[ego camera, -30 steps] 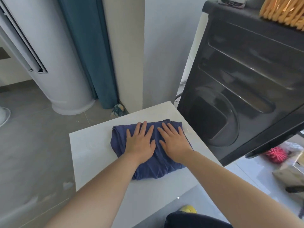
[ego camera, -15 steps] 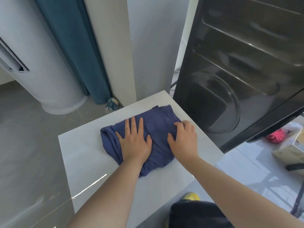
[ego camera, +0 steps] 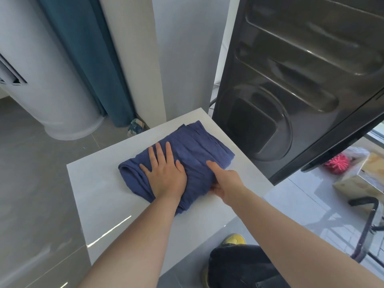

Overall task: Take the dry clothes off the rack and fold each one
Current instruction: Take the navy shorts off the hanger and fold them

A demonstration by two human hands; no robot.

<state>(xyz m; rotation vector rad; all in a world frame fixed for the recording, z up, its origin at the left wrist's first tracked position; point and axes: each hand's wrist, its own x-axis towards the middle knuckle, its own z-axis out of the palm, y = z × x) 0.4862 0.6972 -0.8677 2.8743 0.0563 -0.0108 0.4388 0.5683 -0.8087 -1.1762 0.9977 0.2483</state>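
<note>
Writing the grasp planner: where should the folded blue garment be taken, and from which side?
Probably the near right edge of the folded blue garment, from the right, thumb on top and fingers slid under, as the right hand has it. It lies flat on the table, and the left hand covers its left half.

In view: one white table (ego camera: 99, 196), one blue garment (ego camera: 197, 146) and two hands, namely one left hand (ego camera: 166, 175) and one right hand (ego camera: 226, 183). Room fittings: one teal curtain (ego camera: 83, 59), one white cylindrical unit (ego camera: 52, 90) and one dark appliance (ego camera: 291, 90). Floor items: one pink spiky ball (ego camera: 336, 164), one cardboard box (ego camera: 361, 177) and one yellow shoe (ego camera: 233, 240).
</note>
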